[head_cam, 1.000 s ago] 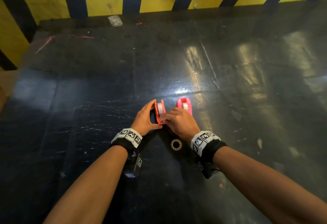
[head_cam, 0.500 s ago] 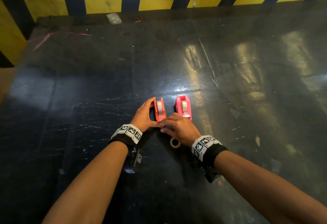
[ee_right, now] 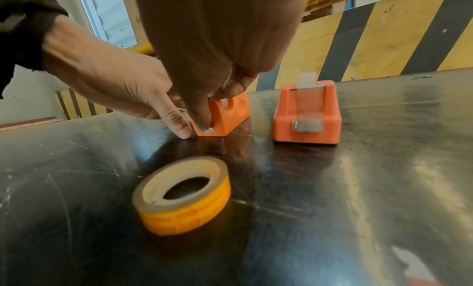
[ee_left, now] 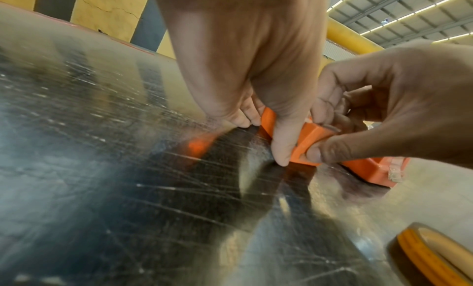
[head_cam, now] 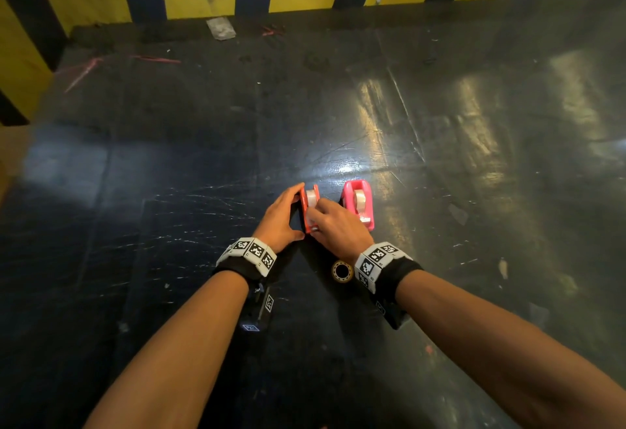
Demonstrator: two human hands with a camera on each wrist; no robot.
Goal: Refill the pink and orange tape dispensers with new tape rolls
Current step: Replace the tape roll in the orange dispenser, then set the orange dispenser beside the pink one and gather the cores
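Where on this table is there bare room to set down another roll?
Bare table lies left of the left hand, and right of the pink dispenser. It is crowded where both hands hold the orange dispenser, with the loose tape roll by the right hand.

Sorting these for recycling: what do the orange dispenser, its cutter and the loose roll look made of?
Orange dispenser: seemingly moulded plastic, matte, uniform colour, rounded holes. Its cutter is hidden under the fingers; the pink dispenser carries a grey metal-looking plate. Loose roll: yellowish film tape, glossy, seemingly on a pale cardboard core.
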